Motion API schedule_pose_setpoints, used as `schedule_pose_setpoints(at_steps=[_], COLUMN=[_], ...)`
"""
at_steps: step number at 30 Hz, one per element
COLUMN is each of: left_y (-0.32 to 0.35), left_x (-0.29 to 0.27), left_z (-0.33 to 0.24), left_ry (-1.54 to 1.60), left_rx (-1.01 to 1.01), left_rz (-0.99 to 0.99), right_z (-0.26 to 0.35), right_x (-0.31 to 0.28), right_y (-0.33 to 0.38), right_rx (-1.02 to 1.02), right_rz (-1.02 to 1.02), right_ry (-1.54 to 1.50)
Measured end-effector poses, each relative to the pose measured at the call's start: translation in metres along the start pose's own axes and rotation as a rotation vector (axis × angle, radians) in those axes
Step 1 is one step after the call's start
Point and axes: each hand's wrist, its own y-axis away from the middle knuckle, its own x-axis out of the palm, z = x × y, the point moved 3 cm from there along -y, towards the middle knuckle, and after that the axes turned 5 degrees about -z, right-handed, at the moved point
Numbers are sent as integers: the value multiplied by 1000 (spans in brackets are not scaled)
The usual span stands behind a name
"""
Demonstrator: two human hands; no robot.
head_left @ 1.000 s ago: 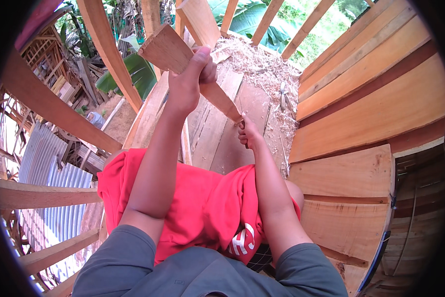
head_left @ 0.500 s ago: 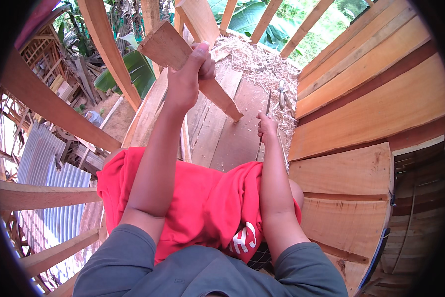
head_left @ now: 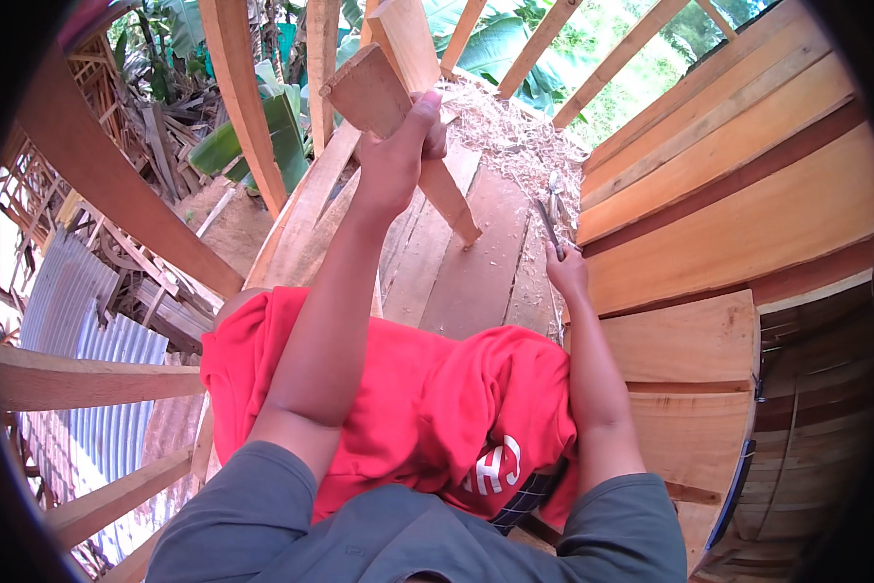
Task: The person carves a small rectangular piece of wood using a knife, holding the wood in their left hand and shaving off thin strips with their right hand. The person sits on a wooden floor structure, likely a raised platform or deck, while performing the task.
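Note:
My left hand (head_left: 398,155) grips a short reddish-brown wooden board (head_left: 374,92), holding it raised and slanted over the plank floor, its lower end near the floor boards. My right hand (head_left: 565,272) rests lower right on the floor boards, fingers closed around the handle of a thin metal tool (head_left: 548,222) that lies pointing away from me. A second slim metal tool (head_left: 554,189) lies just beyond it, by the sawdust. My lap is covered by red cloth (head_left: 427,389).
A heap of wood shavings (head_left: 515,136) covers the far floor boards. A wall of horizontal planks (head_left: 738,165) rises on the right. Slanted wooden posts (head_left: 243,87) and rails stand on the left, with corrugated metal sheets (head_left: 77,321) far below. Green leaves beyond.
My right hand left the lower end of the board, moved right and down to the floor, and closed on the thin metal tool. The left hand kept the board raised.

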Motion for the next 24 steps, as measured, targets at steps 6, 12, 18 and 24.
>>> schedule_pose_setpoints(at_steps=[6,12,18,24], left_y=[2,-2,-1,-2], left_x=[12,10,4,11], left_z=[-7,-40,-53,-41], left_ry=[-28,5,-125,-137], left_rx=[27,133,208,245], left_rz=[-3,-38,-97,-51], right_z=[-11,-44,-23,-58], right_x=[30,59,76,97], right_y=[-62,-60,-22,-51], right_rx=[-198,-69,-280,-129], right_rz=[127,318,1052,442], right_ry=[-123,-545,-297,-290])
